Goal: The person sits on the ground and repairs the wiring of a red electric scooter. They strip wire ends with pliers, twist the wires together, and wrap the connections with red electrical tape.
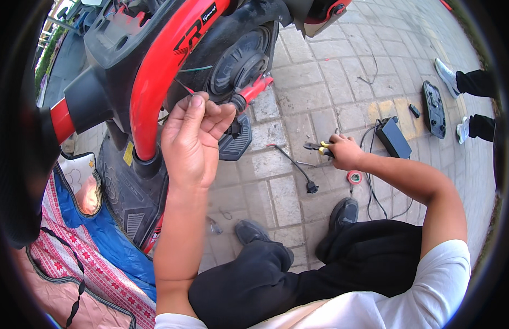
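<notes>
My left hand [190,140] is raised beside the red-and-black scooter [147,93], thumb and fingertips pinched together on a thin red wire [184,86]. A green wire [195,69] sticks out just above it. Behind my fingers is a red shock absorber [257,89] with a black end, close to the wheel [241,63]. My right hand [347,152] is closed round yellow-and-black pliers [323,148], held low over the paving with the jaws pointing left. Below the pliers lie a short black cable with a plug [311,186] and a thin metal rod [306,163].
On the paving to the right are a red tape roll [354,177], a black power box [394,137] with cords, a small black piece [414,111] and a black panel [433,109]. A person's shoes [447,78] stand beyond. A patterned quilt [109,255] hangs at lower left.
</notes>
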Tool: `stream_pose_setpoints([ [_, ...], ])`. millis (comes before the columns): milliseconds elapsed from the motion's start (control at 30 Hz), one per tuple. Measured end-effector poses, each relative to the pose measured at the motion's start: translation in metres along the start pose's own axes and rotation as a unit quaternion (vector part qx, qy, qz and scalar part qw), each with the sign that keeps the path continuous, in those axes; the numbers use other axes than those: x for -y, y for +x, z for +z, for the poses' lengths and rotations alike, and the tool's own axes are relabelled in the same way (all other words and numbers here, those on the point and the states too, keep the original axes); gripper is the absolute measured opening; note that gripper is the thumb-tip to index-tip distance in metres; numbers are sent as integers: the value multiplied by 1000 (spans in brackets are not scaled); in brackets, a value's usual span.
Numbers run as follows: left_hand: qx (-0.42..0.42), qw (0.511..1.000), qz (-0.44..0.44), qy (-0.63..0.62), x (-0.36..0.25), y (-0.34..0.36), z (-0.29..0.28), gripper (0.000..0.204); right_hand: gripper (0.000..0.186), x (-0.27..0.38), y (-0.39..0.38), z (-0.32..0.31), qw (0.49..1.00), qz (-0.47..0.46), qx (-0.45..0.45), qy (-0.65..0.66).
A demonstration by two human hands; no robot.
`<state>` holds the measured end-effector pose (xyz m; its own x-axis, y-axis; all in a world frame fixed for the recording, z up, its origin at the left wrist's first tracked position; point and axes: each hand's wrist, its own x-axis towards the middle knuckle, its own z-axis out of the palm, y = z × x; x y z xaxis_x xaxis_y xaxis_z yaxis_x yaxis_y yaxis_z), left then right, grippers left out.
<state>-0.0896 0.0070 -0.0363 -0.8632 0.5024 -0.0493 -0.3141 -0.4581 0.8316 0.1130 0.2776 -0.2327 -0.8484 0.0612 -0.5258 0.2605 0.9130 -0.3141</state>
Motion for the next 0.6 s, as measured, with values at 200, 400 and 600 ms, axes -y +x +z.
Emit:
stream_pose_setpoints([
  [200, -2, 998, 25, 64, 5, -3, 0, 14, 31, -38, 12, 10, 981, 29, 114, -153],
  [400, -1, 942, 121, 313, 41, -15, 11, 27, 30, 7, 20, -52, 976, -35, 16, 213],
  [600, 36, 707, 199, 677, 47, 20, 24, 40, 36, 71, 1, -132, 932, -135, -134, 309],
])
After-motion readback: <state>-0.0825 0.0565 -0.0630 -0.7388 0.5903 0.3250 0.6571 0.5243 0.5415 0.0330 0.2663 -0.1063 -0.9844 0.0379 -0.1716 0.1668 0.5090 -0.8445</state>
